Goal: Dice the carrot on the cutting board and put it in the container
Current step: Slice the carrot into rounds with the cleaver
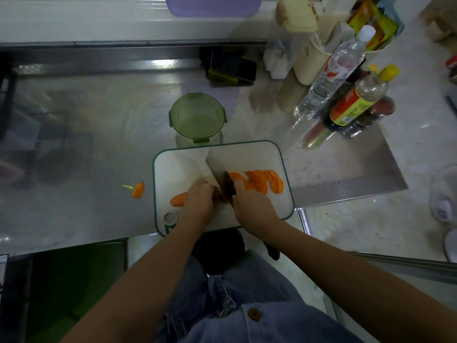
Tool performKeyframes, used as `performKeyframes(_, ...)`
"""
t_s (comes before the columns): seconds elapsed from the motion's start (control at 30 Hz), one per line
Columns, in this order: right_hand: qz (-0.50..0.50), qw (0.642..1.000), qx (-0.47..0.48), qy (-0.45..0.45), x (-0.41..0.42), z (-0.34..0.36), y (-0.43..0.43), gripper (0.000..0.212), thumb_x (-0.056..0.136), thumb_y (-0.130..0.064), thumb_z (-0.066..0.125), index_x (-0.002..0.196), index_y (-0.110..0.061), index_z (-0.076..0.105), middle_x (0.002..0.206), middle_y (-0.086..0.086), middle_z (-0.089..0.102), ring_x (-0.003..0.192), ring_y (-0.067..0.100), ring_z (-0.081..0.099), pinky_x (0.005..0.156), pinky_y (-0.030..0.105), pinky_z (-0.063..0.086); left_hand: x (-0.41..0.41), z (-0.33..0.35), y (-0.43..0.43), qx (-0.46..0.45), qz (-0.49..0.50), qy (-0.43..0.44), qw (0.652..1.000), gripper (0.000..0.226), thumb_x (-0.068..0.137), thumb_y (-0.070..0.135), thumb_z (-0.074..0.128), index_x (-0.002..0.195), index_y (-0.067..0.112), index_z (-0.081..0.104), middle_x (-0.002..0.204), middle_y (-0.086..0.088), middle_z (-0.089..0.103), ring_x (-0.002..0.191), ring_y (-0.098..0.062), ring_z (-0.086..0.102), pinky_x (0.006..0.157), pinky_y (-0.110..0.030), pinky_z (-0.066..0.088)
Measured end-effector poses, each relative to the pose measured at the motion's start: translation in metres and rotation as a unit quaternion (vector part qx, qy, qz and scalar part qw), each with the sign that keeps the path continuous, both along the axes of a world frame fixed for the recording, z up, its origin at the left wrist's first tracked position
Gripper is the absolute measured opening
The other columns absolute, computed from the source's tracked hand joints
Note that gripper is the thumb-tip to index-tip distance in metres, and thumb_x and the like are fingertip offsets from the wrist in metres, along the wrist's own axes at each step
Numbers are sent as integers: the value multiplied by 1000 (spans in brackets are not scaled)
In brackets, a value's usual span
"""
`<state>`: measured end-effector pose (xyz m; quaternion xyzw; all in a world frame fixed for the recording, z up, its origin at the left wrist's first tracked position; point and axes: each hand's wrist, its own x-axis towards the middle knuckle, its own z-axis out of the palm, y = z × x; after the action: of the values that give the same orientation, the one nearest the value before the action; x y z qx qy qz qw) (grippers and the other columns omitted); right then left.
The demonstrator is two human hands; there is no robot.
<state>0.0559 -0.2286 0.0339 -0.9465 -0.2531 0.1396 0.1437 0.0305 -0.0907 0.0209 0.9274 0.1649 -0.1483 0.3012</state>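
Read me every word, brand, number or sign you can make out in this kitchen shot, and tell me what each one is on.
Nothing here is sharp enough to quote.
On the water bottle: red and white label, print blurred.
On the sauce bottle: orange, yellow and green label, lettering blurred.
On the yellow packets: print unreadable.
On the cutting board: a small teal mark by its hole, too small to read.

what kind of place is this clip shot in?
Most likely a home kitchen: a carrot and knife on a white cutting board, a green-lidded container behind it, and sauce bottles standing on the metal counter.
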Motion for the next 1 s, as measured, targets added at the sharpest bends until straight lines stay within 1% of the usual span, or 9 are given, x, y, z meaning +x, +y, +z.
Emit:
performKeyframes(0.1, 5, 1000, -6, 5, 5, 3, -2, 37, 97, -16, 39, 134, -10, 37, 93, 8, 63, 74, 23, 60, 53, 31, 39, 0, 0, 0, -1, 0, -4, 1000, 19, 88, 12, 57, 92, 16, 75, 96, -7, 61, 89, -22, 55, 78, -27, 38)
performKeyframes(0.2, 1, 999, 5, 39, 8, 4, -3, 37, 97, -14, 41, 133, -10, 37, 90, 9, 63, 73, 23, 60, 56, 36, 48, 3, 1, 1, 2, -2, 25, 1000, 20, 90, 14, 55, 96, 17, 74, 94, -2, 52, 87, -19, 51, 80, -26, 38)
performKeyframes(0.3, -1, 999, 8, 47, 8, 4, -3, 38, 96, -14, 42, 133, -10, 36, 90, 9, 62, 73, 24, 60, 57, 37, 48, 4, 2, 1, 5, -6, 23, 1000, 20, 91, 13, 54, 95, 17, 72, 92, 0, 46, 85, -19, 50, 78, -24, 35)
performKeyframes(0.4, 0, 999, 20, 42, 6, 4, -5, 42, 97, -15, 42, 138, -9, 34, 98, 9, 61, 75, 22, 58, 56, 33, 43, 2, 1, 0, 6, -5, 15, 1000, 18, 90, 12, 54, 92, 15, 72, 93, -5, 52, 90, -23, 54, 78, -26, 36)
performKeyframes(0.53, -4, 999, 17, 34, 5, 1, -3, 39, 97, -14, 41, 135, -7, 35, 93, 10, 61, 69, 17, 51, 55, 30, 38, 1, -2, 0, -1, -3, 9, 1000, 17, 89, 11, 54, 92, 13, 71, 98, -10, 59, 93, -26, 56, 81, -30, 40)
performKeyframes(0.63, -9, 999, 17, 35, 4, -8, 1, 43, 95, -14, 43, 137, -9, 33, 94, 10, 61, 71, 18, 53, 54, 30, 36, 2, -4, 1, 2, -5, 4, 1000, 16, 89, 12, 56, 91, 12, 72, 97, -10, 61, 93, -26, 56, 83, -32, 42)
performKeyframes(0.73, -25, 997, 31, 62, 4, -14, 5, 45, 92, -12, 45, 135, -10, 33, 94, 9, 57, 76, 22, 55, 55, 34, 42, 2, -5, 1, 2, -6, 0, 1000, 16, 89, 14, 56, 93, 12, 71, 96, -10, 62, 92, -26, 56, 79, -29, 39)
performKeyframes(0.87, -35, 999, 26, 26, 2, -22, 9, 46, 89, -7, 51, 133, -7, 38, 102, 11, 56, 83, 24, 57, 65, 40, 52, 3, -10, 3, 12, -25, -7, 1000, 18, 91, 14, 55, 99, 12, 70, 100, -12, 63, 96, -27, 56, 82, -33, 41)
performKeyframes(1.0, -43, 999, 6, 16, -5, -35, 11, 41, 90, -7, 52, 129, -8, 39, 92, 9, 61, 73, 22, 60, 58, 40, 54, 0, -11, 4, 9, -29, -23, 999, 18, 90, 13, 56, 100, 12, 71, 100, -12, 65, 95, -28, 57, 84, -34, 42)
